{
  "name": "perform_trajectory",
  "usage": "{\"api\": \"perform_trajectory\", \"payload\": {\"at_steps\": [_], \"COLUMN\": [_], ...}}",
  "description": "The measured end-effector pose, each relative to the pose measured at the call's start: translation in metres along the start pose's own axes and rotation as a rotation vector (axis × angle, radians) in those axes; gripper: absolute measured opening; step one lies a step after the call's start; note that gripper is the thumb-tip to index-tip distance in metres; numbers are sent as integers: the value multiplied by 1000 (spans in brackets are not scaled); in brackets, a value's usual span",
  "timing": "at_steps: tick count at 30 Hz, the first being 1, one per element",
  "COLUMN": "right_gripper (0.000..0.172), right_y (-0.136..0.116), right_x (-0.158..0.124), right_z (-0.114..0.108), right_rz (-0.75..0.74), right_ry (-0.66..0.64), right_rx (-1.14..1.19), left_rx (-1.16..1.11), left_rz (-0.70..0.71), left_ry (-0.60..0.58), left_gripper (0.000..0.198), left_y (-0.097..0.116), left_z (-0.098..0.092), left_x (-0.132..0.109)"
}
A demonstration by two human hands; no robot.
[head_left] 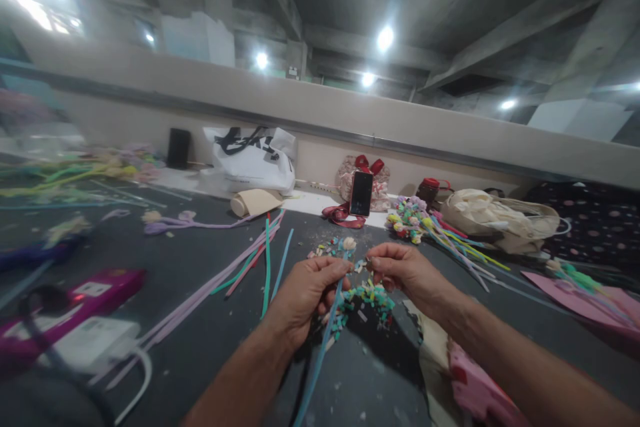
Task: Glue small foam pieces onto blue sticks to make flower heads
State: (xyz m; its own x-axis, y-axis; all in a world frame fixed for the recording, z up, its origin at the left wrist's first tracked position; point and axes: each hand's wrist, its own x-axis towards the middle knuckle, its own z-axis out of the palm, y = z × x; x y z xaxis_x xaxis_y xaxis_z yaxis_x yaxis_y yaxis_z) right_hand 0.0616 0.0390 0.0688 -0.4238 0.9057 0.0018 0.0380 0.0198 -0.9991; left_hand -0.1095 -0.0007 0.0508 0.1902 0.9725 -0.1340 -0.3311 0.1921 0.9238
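My left hand (320,287) is closed, thumb and fingers pinching a long light blue flower stem (323,353) that trails down toward me. A small cream flower head (349,244) shows at its top, just above the fingertips. To the right, my right hand (403,267) is closed in a pinch close to the flower; what its fingertips hold, if anything, is too small to make out. Beneath both hands lies a scattered heap of short cut bits (373,297), mostly teal with some yellow, pink and red.
Lavender strips (215,267) and green strips (267,267) lie to the left, near a magenta power strip (95,287) with a white plug (95,340). A phone (361,193) leans upright ahead. A bunch of flowers (413,220), a cream cloth bag (495,213) and a pink plastic object (480,383) are rightward.
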Motion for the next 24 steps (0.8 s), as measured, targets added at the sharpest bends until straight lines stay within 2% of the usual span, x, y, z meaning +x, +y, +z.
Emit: {"api": "perform_trajectory", "payload": {"at_steps": [4, 8, 16, 24], "right_gripper": [15, 14, 14, 16], "right_y": [1, 0, -1, -2], "right_x": [-1, 1, 4, 0], "right_z": [9, 19, 33, 28], "right_rz": [28, 25, 13, 29], "right_ry": [-2, -3, 38, 2], "right_rx": [126, 184, 130, 77], "left_rx": [25, 13, -30, 2], "left_rz": [21, 44, 55, 59], "left_ry": [52, 56, 87, 73], "left_gripper": [23, 25, 25, 29], "left_y": [-3, -6, -5, -5], "left_z": [0, 1, 0, 1], "left_x": [3, 5, 3, 2]}}
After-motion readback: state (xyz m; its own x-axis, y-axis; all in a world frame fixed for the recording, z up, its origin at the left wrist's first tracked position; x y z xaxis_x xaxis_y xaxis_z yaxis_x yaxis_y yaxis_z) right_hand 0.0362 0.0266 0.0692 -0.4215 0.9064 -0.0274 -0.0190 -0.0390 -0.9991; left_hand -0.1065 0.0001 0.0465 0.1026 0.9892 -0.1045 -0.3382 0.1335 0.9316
